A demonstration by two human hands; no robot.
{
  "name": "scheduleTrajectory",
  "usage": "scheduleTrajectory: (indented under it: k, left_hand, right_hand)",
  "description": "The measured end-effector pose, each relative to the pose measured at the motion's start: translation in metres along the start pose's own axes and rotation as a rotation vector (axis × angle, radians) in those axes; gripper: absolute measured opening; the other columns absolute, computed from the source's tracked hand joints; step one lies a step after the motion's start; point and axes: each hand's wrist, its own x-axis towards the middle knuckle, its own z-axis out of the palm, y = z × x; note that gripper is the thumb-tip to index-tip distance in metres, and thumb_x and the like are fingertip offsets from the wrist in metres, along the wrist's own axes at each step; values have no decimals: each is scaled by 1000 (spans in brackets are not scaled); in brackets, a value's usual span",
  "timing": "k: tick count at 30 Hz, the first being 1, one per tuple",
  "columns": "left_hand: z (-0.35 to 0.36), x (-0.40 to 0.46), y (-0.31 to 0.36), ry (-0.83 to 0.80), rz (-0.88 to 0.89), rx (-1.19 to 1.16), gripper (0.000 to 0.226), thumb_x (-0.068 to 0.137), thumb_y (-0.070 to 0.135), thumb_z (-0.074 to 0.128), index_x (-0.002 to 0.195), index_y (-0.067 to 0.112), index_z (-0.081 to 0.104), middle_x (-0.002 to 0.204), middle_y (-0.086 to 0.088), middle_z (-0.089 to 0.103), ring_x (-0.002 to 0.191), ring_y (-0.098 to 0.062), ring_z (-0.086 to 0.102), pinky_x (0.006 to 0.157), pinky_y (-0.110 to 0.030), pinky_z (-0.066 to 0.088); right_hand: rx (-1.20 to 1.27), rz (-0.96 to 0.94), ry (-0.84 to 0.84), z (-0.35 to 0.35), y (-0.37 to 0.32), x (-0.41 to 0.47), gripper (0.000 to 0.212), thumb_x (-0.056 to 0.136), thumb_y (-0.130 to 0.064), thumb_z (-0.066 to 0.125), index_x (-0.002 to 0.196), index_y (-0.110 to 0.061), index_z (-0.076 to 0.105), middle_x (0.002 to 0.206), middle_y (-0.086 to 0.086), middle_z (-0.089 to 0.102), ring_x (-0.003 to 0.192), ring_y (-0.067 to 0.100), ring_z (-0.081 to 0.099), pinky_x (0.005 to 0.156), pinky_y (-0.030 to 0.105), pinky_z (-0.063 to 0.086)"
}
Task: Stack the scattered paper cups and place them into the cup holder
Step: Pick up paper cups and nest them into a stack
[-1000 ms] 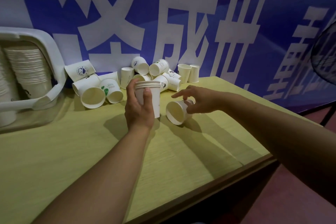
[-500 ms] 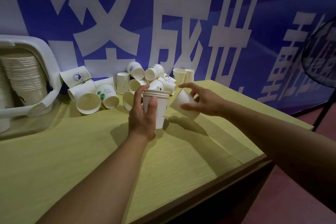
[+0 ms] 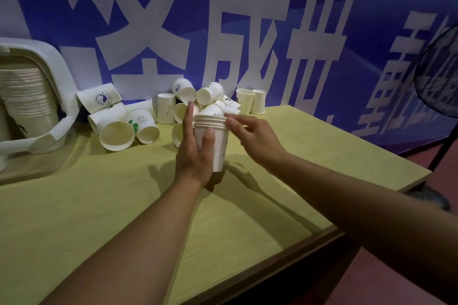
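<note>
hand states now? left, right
Left hand: holds the stack of white paper cups.
Right hand: fingers at the stack's rims; grip cannot be told.
</note>
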Motion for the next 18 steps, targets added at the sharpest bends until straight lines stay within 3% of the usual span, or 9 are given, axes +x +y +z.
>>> scheduleTrajectory:
  k: [2,4,6,11,14,18]
  left_hand:
    - [1,1,-1,26,-32,16,61,89,61,34,148,50,23,124,7,49,88,-11,60,73,-38,56]
    - [3,5,-5,74,-70,12,53,86,63,36,137,51,33,119,4,57,92,-26,64,79,-47,57]
    - [5,9,-6,91,-127,9,52,85,62,37,135,49,35,124,2,60,99,-30,62,85,-50,54]
    - [8,14,-11,73,-175,23,61,86,60,38,145,46,34,129,5,57,106,-24,58,89,-38,49]
    - [9,17,-17,93,-186,2,53,86,61,41,138,55,34,123,7,58,104,-25,61,91,-45,53]
    - [12,22,-20,131,-180,-5,58,85,62,43,142,51,36,125,12,58,107,-20,61,93,-42,53]
  right_hand:
    - [-5,12,-8,1,8,4,38,101,-41,49,135,-27,60,133,-5,62,109,8,57,90,30,49]
    - [-60,22,28,-6,19,20,39,100,-39,52,138,-29,56,128,-3,62,106,11,59,83,26,48]
    - [-158,75,88,-17,36,42,42,99,-35,57,140,-30,54,123,-4,61,98,12,61,75,21,48]
    - [-256,209,183,-28,79,100,47,96,-31,63,142,-28,50,131,0,59,107,17,58,84,29,53]
    - [-190,273,259,-25,96,132,52,95,-29,66,143,-27,47,136,2,57,108,18,58,85,29,54]
    - [-80,309,313,-17,112,167,54,95,-26,65,144,-24,43,137,4,56,115,22,60,99,38,53]
